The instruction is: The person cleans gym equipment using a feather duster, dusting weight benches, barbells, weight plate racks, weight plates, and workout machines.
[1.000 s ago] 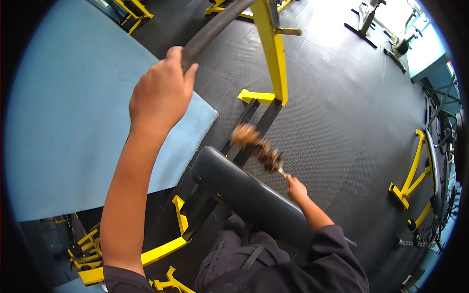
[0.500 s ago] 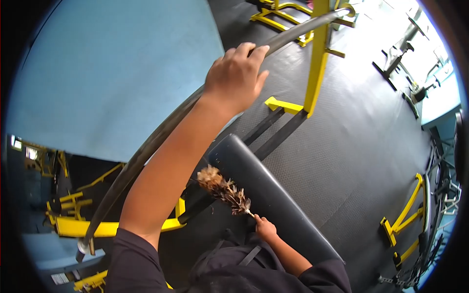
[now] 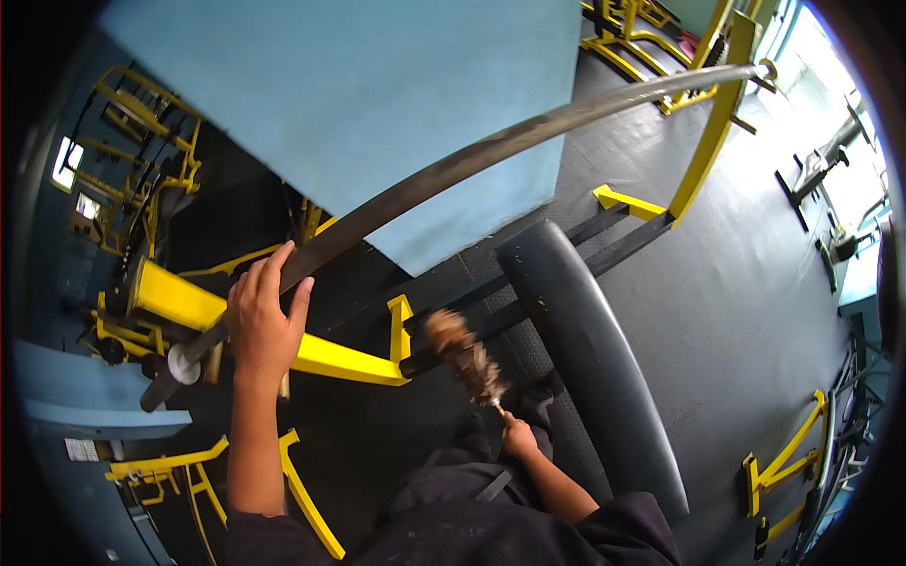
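Observation:
Close to its left end, my left hand (image 3: 264, 316) lies over the barbell (image 3: 491, 146), fingers laid across the bar and thumb apart on the right side. The long metal bar runs up to the right and rests on a yellow rack (image 3: 713, 141). Lower down, my right hand (image 3: 518, 437) is closed around the handle of a feather duster (image 3: 464, 358). Its brown feathers point up and left, slightly blurred, over the floor beside the black padded bench (image 3: 604, 368). The duster is apart from both the bar and the bench pad.
A light blue wall panel (image 3: 377, 94) stands behind the bar. Yellow rack beams (image 3: 349, 363) cross low at the left. More yellow gym machines (image 3: 151, 113) stand at the far left, and a yellow frame (image 3: 788, 443) at the right. Black rubber flooring (image 3: 717, 311) lies beyond the bench.
My left hand has moved down and left along the barbell toward its left end. The view has shifted, and the duster now appears left of the bench pad instead of against it.

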Motion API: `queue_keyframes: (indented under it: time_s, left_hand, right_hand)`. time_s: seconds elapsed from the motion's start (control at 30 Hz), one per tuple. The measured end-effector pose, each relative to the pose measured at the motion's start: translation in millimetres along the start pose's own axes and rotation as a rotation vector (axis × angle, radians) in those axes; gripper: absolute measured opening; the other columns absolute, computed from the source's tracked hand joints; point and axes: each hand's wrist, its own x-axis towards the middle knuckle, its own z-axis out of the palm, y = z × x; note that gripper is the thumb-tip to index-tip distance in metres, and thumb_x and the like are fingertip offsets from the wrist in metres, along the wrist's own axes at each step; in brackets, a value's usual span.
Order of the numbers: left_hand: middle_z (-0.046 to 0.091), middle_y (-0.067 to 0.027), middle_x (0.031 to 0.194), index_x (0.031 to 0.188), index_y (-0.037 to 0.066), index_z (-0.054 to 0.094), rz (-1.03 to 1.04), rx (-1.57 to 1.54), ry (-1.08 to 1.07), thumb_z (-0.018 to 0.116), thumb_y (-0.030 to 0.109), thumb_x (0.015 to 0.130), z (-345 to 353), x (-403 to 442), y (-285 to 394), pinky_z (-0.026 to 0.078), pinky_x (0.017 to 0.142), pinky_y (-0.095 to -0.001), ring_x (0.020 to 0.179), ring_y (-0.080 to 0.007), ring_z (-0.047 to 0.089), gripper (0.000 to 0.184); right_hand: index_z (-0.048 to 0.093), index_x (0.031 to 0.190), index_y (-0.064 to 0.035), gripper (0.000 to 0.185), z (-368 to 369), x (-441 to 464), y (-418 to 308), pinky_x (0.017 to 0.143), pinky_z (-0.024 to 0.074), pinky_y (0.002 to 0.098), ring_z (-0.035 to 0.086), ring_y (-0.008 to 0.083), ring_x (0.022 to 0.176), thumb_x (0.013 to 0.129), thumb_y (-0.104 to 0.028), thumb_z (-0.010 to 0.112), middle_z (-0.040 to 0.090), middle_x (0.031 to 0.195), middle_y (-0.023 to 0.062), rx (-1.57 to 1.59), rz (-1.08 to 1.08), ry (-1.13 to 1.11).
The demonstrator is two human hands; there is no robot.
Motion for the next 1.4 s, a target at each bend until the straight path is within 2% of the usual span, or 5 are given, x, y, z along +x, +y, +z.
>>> queue_keyframes:
  time_s: [0.23, 0.47, 0.9, 1.07, 1.4]
  left_hand:
    - [0.061, -0.0114, 0.114, 0.132, 0.011, 0.050, -0.074, 0.205, -0.001, 0.063, 0.027, 0.093, -12.3, -69.9, -89.5, 0.039, 0.101, -0.0459, 0.109, -0.0314, 0.057, 0.044]
    - [0.057, -0.0110, 0.112, 0.127, 0.011, 0.049, -0.104, 0.258, 0.032, 0.061, 0.027, 0.094, -0.2, -70.0, -87.3, 0.041, 0.099, -0.0461, 0.105, -0.0323, 0.055, 0.038]
    - [0.056, -0.0097, 0.107, 0.126, 0.010, 0.050, -0.102, 0.284, 0.045, 0.061, 0.031, 0.093, 2.9, -71.9, -90.8, 0.043, 0.095, -0.0450, 0.101, -0.0292, 0.056, 0.040]
    - [0.055, -0.0094, 0.106, 0.126, 0.011, 0.049, -0.109, 0.264, 0.055, 0.061, 0.031, 0.093, 3.0, -70.7, -89.7, 0.043, 0.095, -0.0450, 0.101, -0.0293, 0.056, 0.041]
    - [0.056, -0.0092, 0.107, 0.126, 0.010, 0.049, -0.075, 0.284, 0.098, 0.060, 0.031, 0.093, 2.1, -72.6, -90.5, 0.043, 0.095, -0.0420, 0.100, -0.0271, 0.057, 0.041]
  right_hand:
    - [0.057, 0.122, -0.0081, 0.036, 65.3, -42.4, -37.3, 0.084, 0.0506, 0.0522, 0.064, 0.0459, 0.088, 0.088, -0.015, 0.052, 0.066, 0.090, 0.0250, 0.085, 0.113, -0.001]
    - [0.061, 0.110, -0.0050, 0.031, 20.3, -69.9, -87.3, 0.084, 0.0531, 0.0522, 0.066, 0.0432, 0.096, 0.092, -0.021, 0.042, 0.067, 0.102, 0.0249, -0.391, -0.052, -0.249]
    - [0.075, 0.099, -0.0091, 0.025, -14.3, -33.4, -187.5, 0.082, 0.0571, 0.0411, 0.070, 0.0305, 0.100, 0.086, -0.022, 0.057, 0.072, 0.104, 0.0151, -0.899, -0.202, -0.559]
    - [0.074, 0.101, -0.0086, 0.026, -7.3, 54.3, -202.5, 0.079, 0.0576, 0.0459, 0.070, 0.0315, 0.100, 0.086, -0.023, 0.059, 0.072, 0.107, 0.0149, -0.932, -0.216, -0.298]
    - [0.075, 0.100, -0.0138, 0.023, -192.1, 82.4, -199.3, 0.070, 0.0581, 0.0408, 0.071, 0.0247, 0.095, 0.087, -0.026, 0.060, 0.073, 0.105, 0.0063, -1.209, -0.028, 0.012]
